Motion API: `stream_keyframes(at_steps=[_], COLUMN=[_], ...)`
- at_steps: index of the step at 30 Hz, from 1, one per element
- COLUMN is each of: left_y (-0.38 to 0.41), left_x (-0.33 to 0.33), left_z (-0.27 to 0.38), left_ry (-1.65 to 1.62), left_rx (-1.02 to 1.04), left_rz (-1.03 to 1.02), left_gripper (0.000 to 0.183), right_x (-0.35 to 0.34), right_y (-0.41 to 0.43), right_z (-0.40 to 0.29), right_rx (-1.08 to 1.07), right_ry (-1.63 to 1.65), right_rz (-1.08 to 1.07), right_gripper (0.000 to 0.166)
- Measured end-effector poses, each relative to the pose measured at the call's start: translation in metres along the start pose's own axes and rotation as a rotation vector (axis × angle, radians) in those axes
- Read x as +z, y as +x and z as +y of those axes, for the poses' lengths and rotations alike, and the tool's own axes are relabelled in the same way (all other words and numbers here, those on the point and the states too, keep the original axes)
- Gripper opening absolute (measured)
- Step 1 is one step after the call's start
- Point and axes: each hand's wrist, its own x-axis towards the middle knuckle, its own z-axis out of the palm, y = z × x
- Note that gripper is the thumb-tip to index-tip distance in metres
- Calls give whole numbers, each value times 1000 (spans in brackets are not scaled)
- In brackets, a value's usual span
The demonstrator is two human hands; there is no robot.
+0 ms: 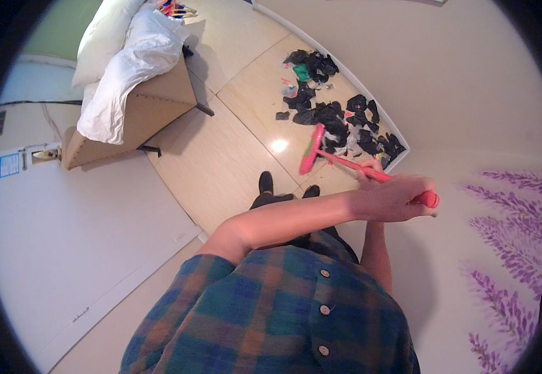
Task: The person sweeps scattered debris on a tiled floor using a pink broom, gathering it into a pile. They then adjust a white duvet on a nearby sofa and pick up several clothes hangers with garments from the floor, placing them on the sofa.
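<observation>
A pink broom (317,149) with a red handle slants over the tiled floor, its head down at the near side of a scattered pile of debris. My left hand (399,196) grips the top end of the handle, the left arm crossing in front of my body. Lower on the handle my right hand (369,174) is closed round it, partly hidden behind the left hand and forearm. The pile holds black plastic scraps (329,117), a green piece (301,72) and small bits of clear and coloured litter, spread along the wall and into the corner.
Beige walls with a white skirting board (392,126) meet at the corner; purple flowers (509,224) decorate one wall. At the left stand a white door (88,224) and a tan upholstered seat (158,100) with white bedding (135,61) on it. Clothes hangers (177,9) lie beyond.
</observation>
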Motion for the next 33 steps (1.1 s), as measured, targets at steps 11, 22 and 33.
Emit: stream_keyframes(at_steps=[11, 22, 33], left_y=[-9, -33, -29], left_x=[-25, -49, -8], left_z=[24, 80, 32], left_ry=[119, -22, -36], left_rx=[77, -124, -117], left_rz=[157, 195, 162], left_gripper=[28, 16, 20], right_x=[-14, -4, -11], right_y=[12, -5, -21], right_z=[5, 8, 14], right_rx=[-78, -38, -13], right_ry=[100, 137, 159], right_rz=[73, 92, 108], right_gripper=[16, 14, 14])
